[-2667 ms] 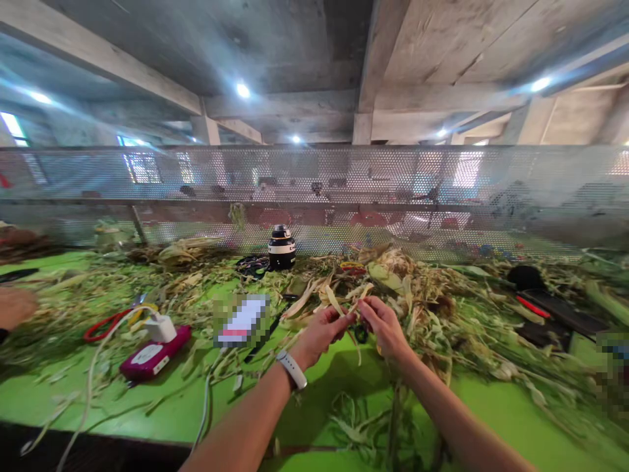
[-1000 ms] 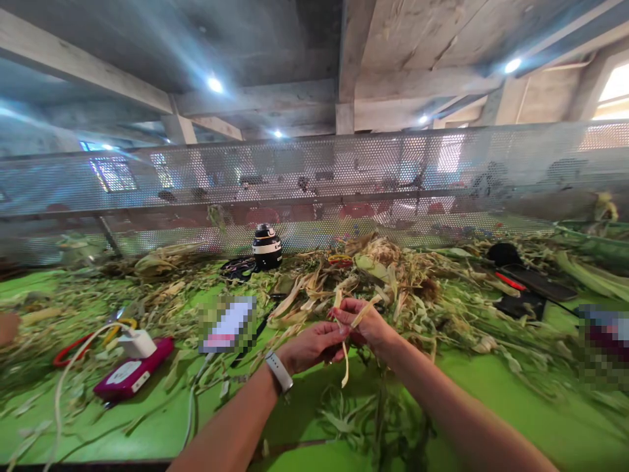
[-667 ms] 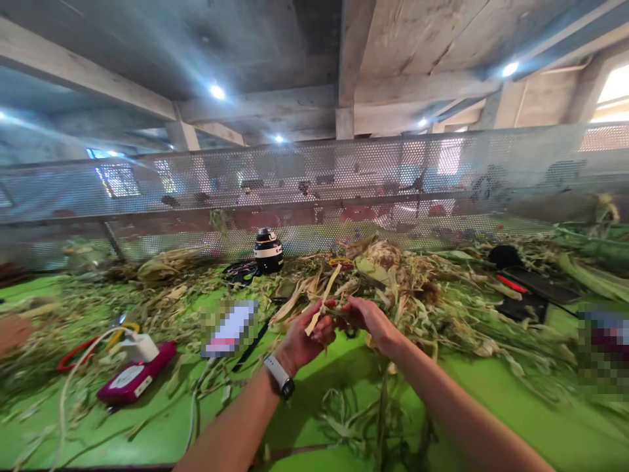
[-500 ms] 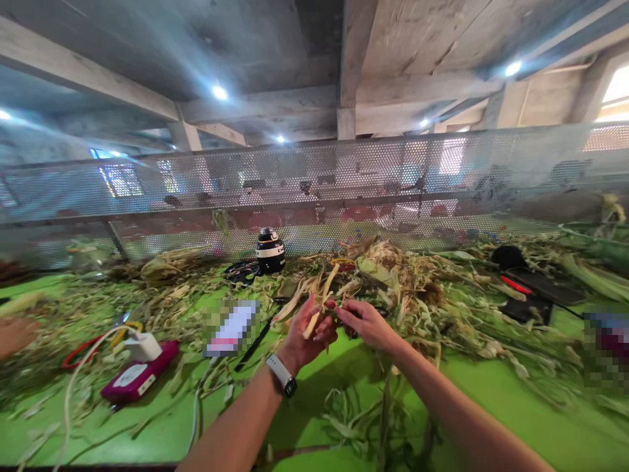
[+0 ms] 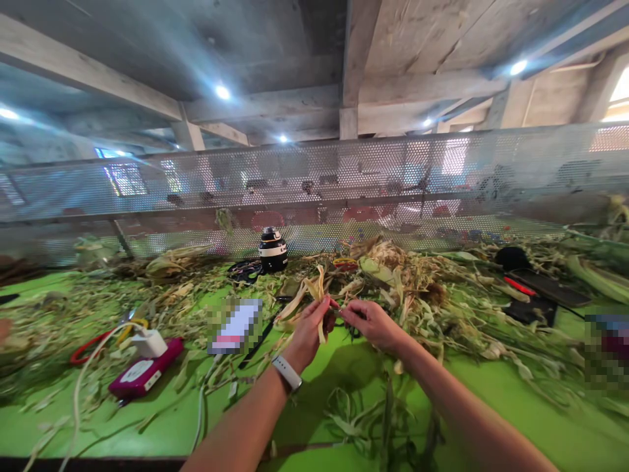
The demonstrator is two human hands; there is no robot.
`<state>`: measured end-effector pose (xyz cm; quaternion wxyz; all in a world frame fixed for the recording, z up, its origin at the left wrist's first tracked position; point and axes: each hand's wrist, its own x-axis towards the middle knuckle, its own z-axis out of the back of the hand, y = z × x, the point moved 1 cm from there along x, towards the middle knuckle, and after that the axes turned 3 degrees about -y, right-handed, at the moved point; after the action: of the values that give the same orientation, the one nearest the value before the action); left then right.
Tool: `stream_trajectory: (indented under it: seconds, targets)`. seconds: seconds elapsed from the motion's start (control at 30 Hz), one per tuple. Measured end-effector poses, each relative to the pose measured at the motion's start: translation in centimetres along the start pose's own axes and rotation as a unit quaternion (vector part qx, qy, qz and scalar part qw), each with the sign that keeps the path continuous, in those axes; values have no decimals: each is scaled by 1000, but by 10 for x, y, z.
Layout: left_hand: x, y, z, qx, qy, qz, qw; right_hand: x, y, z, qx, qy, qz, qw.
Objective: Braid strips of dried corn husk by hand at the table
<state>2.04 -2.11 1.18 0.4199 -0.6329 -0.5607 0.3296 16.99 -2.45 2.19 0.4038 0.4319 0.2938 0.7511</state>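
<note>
My left hand [image 5: 308, 331], with a white watch on the wrist, is closed on a pale dry corn husk strip [image 5: 320, 288] that stands up above the fingers. My right hand [image 5: 372, 322] meets it from the right, its fingertips pinched on the same strip where the two hands touch. Both hands hover just above the green table [image 5: 491, 406], in front of a big heap of corn husks [image 5: 413, 278].
A pink power bank with a white charger and cable [image 5: 142, 367] lies to the left, beside red-handled scissors [image 5: 91, 341]. A black and white jar [image 5: 273, 249] stands by the perforated metal screen [image 5: 314, 177]. Dark tools [image 5: 535, 295] lie to the right. Loose green husks [image 5: 373, 419] lie near me.
The hands kept working the husk strip together; it hung below them a second ago and now stands upright above the left hand. The view shifted slightly.
</note>
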Motion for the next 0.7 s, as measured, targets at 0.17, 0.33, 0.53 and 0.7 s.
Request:
stream_trajectory:
  seconds: [0.17,0.33,0.53,0.7]
  targets:
    - [-4,-1,-2,-8,33,-8,999,0,-1,7,47,7,-32,998]
    - [-5,1,-6,-63,84,54,993,2,-4,14,140,-64,-70,986]
    - [-3,6,-4,-63,132,64,987,4,-5,13,170,-125,-93,973]
    - [-4,8,-2,-45,147,65,986,6,-15,14,168,-156,-92,969]
